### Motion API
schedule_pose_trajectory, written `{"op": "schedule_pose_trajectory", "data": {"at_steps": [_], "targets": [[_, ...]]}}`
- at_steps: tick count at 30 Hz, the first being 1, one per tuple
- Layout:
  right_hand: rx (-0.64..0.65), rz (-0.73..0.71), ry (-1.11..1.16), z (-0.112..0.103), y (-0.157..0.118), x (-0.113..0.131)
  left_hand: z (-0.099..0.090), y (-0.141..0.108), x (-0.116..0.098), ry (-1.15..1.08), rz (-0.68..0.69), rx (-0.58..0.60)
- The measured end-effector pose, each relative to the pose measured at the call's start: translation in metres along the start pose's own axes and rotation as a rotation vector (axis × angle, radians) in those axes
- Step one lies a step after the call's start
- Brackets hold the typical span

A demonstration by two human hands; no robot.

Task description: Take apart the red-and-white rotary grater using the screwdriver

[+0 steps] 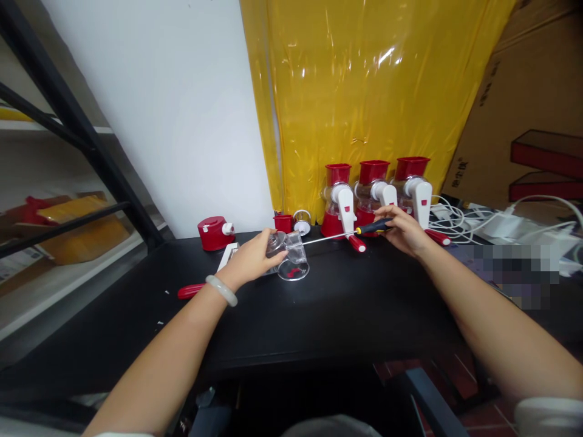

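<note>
My left hand (pixel 255 258) is closed around a clear plastic grater body (pixel 294 267) lying on its side on the black table. In my right hand (pixel 401 227) is a screwdriver (pixel 373 228) with a black and yellow handle, held by the handle's end. Its long metal shaft points left, and the tip meets the clear body near my left fingers; whether it sits in a screw is too small to tell. A white crank arm with a red handle (pixel 191 291) lies beside and partly behind my left hand. A red base (pixel 212 234) stands to the left.
Three assembled red-and-white rotary graters (pixel 338 200) stand along the back. A red hopper (pixel 283 223) and a round drum part (pixel 301 222) sit beside them. White cables and chargers (pixel 498 224) lie at right, near a cardboard box (pixel 523 121). A black shelf frame (pixel 86 145) rises at left.
</note>
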State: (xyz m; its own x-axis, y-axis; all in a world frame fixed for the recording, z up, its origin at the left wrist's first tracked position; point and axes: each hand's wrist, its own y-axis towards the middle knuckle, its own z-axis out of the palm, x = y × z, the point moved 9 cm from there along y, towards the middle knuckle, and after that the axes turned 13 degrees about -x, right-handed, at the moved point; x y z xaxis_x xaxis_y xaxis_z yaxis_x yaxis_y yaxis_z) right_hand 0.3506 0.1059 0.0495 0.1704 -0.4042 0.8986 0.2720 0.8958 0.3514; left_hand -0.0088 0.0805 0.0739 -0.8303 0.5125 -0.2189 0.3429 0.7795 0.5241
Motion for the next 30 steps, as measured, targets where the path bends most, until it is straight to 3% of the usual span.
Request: {"op": "schedule_pose_trajectory", "data": {"at_steps": [24, 30], "targets": [[0.005, -0.013, 0.057, 0.004, -0.003, 0.002, 0.000, 0.000, -0.001, 0.001, 0.001, -0.006], [-0.085, -0.008, 0.023, -0.002, 0.007, -0.005, 0.000, 0.000, -0.001, 0.003, -0.008, 0.000]]}}
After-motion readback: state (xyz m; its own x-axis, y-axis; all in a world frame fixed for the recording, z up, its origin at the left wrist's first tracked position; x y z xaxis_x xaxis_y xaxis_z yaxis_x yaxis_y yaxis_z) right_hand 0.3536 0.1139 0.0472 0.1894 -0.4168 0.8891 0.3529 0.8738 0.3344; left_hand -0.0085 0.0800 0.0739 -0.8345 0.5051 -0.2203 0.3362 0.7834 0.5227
